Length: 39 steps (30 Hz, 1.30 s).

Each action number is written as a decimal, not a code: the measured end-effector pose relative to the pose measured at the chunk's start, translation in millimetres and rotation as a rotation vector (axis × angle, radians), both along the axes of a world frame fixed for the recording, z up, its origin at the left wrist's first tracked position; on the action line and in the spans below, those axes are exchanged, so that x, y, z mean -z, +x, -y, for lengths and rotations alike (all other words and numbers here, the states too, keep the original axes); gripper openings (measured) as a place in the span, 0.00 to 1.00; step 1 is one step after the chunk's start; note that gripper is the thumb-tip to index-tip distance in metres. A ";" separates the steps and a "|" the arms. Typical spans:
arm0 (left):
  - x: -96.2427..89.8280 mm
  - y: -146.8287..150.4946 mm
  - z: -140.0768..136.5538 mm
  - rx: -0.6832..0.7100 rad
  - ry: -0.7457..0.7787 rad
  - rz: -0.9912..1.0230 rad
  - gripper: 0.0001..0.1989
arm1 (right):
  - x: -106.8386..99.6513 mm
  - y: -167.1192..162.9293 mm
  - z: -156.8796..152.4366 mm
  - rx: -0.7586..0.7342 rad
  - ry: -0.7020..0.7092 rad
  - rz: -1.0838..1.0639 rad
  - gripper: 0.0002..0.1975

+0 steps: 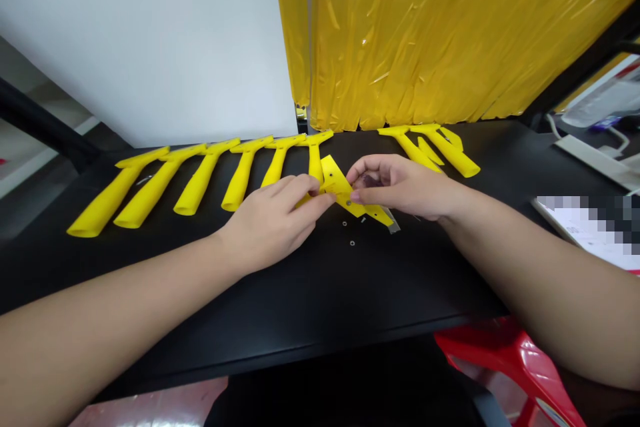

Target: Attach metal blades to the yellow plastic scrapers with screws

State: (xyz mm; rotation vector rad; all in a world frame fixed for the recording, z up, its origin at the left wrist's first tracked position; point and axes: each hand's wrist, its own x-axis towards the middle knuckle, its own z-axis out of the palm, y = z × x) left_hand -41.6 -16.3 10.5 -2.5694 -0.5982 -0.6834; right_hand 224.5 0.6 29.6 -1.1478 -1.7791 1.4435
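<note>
My left hand [285, 217] is closed around the handle of a yellow plastic scraper, most of which it hides. The flat, wide head [336, 180] of this scraper lies slanted, with small holes in it. A grey metal blade [393, 222] sticks out beyond its lower right end. My right hand [395, 183] is at the head, its fingers curled and the thumb tip beside a small round metal piece [349, 203]. Whatever it pinches is too small or hidden. Just below lie two small nuts [352, 243] and a short screw [363, 219].
Several yellow scraper handles [190, 190] stand in a row at the left back of the black table [300, 320]. More yellow scraper parts [453, 150] lie at the back right. Behind rise a white panel [165, 33] and yellow plastic sheeting [440, 33]. A red stool [520, 367] is below the front edge.
</note>
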 end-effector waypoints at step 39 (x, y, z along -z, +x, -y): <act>0.4 1.1 2.2 -0.082 -0.073 -0.027 0.16 | -4.4 3.2 5.9 -0.094 0.686 0.403 0.00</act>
